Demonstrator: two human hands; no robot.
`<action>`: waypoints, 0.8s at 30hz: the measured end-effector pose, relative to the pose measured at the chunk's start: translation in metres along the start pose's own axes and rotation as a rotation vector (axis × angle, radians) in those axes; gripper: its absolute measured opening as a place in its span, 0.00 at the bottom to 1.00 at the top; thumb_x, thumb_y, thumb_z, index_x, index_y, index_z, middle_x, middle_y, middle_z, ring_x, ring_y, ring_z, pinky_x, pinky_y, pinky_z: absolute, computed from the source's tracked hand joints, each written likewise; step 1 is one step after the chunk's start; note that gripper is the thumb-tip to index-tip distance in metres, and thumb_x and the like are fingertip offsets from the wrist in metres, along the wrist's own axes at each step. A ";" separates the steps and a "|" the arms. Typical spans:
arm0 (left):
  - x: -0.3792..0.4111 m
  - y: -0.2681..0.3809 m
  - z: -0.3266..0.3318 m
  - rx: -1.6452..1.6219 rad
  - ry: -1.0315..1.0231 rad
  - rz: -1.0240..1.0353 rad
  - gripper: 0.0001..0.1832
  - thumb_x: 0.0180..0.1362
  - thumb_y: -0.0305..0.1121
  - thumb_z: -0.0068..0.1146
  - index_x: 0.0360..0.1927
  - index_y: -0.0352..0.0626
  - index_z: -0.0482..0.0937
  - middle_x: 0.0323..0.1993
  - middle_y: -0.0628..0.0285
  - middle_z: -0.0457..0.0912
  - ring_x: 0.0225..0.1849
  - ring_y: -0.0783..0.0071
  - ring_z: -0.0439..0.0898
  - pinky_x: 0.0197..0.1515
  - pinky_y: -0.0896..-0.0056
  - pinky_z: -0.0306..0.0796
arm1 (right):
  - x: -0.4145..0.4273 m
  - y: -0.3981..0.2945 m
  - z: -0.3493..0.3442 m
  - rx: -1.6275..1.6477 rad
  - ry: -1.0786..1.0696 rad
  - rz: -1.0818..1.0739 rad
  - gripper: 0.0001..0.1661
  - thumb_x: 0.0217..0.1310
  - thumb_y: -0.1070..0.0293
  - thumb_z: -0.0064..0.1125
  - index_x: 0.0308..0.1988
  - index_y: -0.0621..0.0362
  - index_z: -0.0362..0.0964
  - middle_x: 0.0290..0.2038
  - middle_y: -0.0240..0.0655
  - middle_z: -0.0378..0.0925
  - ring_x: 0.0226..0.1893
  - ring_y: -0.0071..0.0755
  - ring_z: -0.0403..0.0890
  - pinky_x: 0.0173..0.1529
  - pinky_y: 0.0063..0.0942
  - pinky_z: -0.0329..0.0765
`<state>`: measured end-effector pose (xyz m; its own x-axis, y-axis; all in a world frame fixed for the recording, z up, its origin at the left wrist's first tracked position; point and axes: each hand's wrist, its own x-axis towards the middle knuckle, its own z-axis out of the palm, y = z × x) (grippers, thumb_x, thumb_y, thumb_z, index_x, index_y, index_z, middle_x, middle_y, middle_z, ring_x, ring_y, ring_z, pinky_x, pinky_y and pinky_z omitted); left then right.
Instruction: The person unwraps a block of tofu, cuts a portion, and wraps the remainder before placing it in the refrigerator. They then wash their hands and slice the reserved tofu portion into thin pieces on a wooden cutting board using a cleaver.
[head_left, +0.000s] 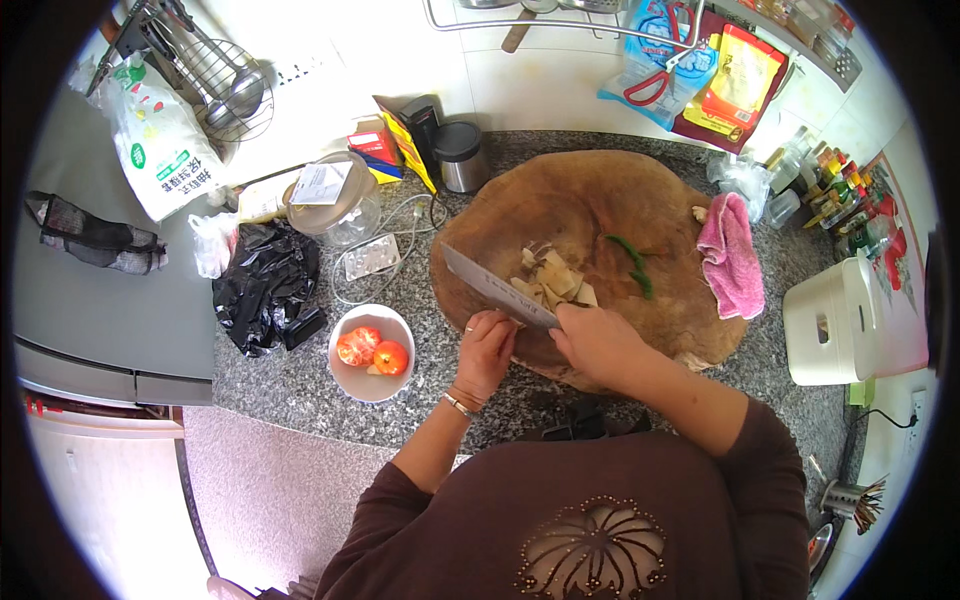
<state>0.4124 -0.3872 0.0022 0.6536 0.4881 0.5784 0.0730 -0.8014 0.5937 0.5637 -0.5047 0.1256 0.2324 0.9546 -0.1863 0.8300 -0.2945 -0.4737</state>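
Observation:
A broad kitchen cleaver (491, 285) is gripped by its handle in my right hand (596, 337), its blade slanting over the near left part of a thick wooden chopping board (555, 195). Close beside the blade's near side, my left hand (487, 345) has its fingertips pinched on a small pale piece, mostly hidden by the fingers. Pale sliced vegetable pieces (553, 277) lie in a heap just beyond the blade. Farther right on the board is a green chili pepper (634, 266). To the left of the board, a white bowl (375, 390) holds red tomatoes (390, 358).
A pink cloth (731, 255) lies over the board's right edge. Black plastic bags (266, 285), a lidded clear jar (349, 217) and a blister pack (371, 256) with a white cable stand left. A cream container (832, 322) stands right; red-handled scissors (649, 86) hang behind.

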 end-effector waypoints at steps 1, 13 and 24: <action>0.000 0.000 0.000 -0.004 -0.009 0.004 0.11 0.47 0.17 0.60 0.35 0.37 0.78 0.39 0.57 0.77 0.43 0.55 0.76 0.46 0.61 0.71 | -0.003 0.002 0.001 0.012 0.006 -0.005 0.13 0.64 0.62 0.50 0.36 0.62 0.67 0.29 0.51 0.77 0.34 0.59 0.79 0.39 0.49 0.75; 0.002 0.001 -0.003 -0.007 -0.040 0.012 0.11 0.46 0.16 0.59 0.34 0.37 0.77 0.39 0.57 0.77 0.43 0.55 0.76 0.46 0.61 0.70 | 0.022 0.007 0.020 0.081 -0.051 0.044 0.14 0.64 0.61 0.50 0.37 0.63 0.68 0.30 0.53 0.78 0.36 0.58 0.79 0.41 0.49 0.75; 0.025 0.007 -0.012 -0.257 0.064 -0.255 0.06 0.54 0.21 0.60 0.35 0.40 0.78 0.39 0.61 0.78 0.37 0.67 0.78 0.41 0.70 0.73 | 0.028 0.019 -0.007 0.795 0.176 0.305 0.14 0.65 0.62 0.53 0.38 0.64 0.68 0.21 0.37 0.73 0.16 0.34 0.75 0.22 0.32 0.72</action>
<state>0.4206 -0.3762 0.0274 0.5902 0.6877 0.4227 0.0303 -0.5422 0.8397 0.5901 -0.4829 0.1174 0.5161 0.8029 -0.2984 0.1334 -0.4194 -0.8979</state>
